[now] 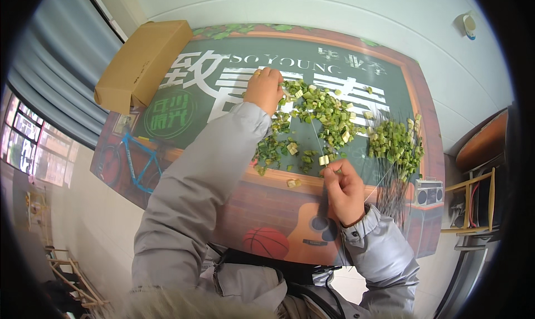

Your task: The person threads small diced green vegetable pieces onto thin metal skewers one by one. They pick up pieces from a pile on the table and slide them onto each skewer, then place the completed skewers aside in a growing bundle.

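Observation:
My right hand pinches a thin wire-like stick near the table's front edge. A pale, squarish chopped piece sits on the stick just beyond my fingertips. My left hand is at the left edge of a loose pile of chopped green pieces, its fingers curled together; what they hold, if anything, is hidden. At the right lies a bundle of thin dark sticks, with clusters of green and pale pieces on their far ends.
The printed tabletop bears the pile and smaller scattered bits. An open cardboard box stands at its far left corner. Beyond the left side hangs a blue-grey curtain. A chair stands to the right, and a pale wall rises behind.

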Tool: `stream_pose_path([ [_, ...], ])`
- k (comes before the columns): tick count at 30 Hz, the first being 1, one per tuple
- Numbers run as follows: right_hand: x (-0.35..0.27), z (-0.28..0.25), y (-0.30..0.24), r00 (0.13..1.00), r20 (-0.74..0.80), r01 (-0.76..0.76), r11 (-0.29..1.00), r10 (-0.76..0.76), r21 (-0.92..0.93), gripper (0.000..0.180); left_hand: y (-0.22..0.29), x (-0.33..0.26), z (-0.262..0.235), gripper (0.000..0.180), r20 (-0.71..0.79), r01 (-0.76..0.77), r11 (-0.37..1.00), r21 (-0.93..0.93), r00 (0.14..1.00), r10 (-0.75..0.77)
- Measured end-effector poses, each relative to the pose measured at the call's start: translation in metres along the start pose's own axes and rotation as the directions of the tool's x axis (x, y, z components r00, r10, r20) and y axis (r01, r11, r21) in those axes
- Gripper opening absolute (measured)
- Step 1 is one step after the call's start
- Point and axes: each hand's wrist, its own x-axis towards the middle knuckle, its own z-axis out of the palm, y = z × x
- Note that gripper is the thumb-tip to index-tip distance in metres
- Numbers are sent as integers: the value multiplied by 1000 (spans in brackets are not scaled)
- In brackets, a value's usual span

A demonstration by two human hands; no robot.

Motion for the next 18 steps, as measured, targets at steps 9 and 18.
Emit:
stream_pose_path([
  [9,-7,4,-5,994,104,-17,1000,20,-25,7,34,-69,-71,21,427,492,162,-855,847,-316],
  [18,-10,10,-6,975,221,22,991,8,-132,4,58,-101,-61,22,670,334,-733,-592,710,-218],
])
